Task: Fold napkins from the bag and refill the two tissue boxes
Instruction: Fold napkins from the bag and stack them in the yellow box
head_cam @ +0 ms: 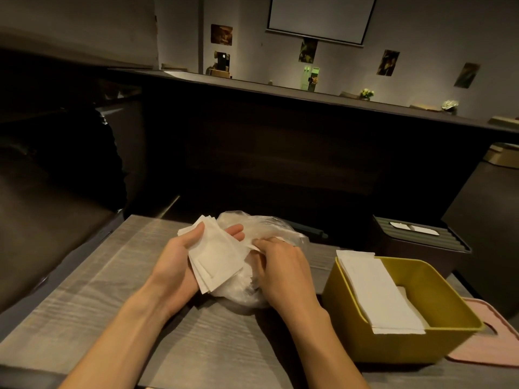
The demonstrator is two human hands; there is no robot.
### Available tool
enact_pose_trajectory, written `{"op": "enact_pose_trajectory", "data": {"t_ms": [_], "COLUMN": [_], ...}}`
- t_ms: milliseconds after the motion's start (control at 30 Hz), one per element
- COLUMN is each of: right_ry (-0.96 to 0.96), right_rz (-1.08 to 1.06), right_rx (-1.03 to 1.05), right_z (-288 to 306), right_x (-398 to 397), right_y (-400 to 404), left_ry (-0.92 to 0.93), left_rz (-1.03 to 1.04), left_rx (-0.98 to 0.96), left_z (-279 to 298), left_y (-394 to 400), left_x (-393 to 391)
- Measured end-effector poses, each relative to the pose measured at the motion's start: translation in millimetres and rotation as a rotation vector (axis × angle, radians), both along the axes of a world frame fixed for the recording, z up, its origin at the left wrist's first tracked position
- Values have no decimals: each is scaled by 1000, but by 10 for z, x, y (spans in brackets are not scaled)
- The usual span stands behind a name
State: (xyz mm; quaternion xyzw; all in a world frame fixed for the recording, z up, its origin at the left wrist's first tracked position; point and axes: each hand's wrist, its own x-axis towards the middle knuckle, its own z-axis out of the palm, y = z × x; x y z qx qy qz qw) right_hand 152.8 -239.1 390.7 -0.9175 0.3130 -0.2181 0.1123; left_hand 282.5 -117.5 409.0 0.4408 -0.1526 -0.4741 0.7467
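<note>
At a grey tabletop (84, 290), the left hand (179, 256) cradles a napkin stack (216, 256) while the right hand (278, 265) pinches another from the bag (261, 228); drawing single sheets and squaring edges before folding should suit the yellow box (404, 346) nearby.

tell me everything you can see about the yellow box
The yellow box is an open, lidless, mustard-coloured tub, plastic by its look, standing upright on the table to the right of the hands. Folded white napkins lie inside, leaning over its left rim. Its right side sits on a pink mat.
</note>
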Motion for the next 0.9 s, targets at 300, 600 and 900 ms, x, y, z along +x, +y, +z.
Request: {"op": "enact_pose_trajectory", "data": {"t_ms": [300, 600, 900], "right_ry": [-218, -846, -614], "right_rz": [73, 298, 132], "right_rx": [62, 858, 491], "right_z": [25, 290, 94], "right_x": [-57, -155, 51], "right_y": [-22, 93, 104], "left_ry": [95, 73, 92], "left_rz": [140, 3, -243], "left_rx": [-82, 2, -15], "left_z": [25, 26, -23], "left_y": [-77, -5, -20], "left_x": [132, 110, 21]}}
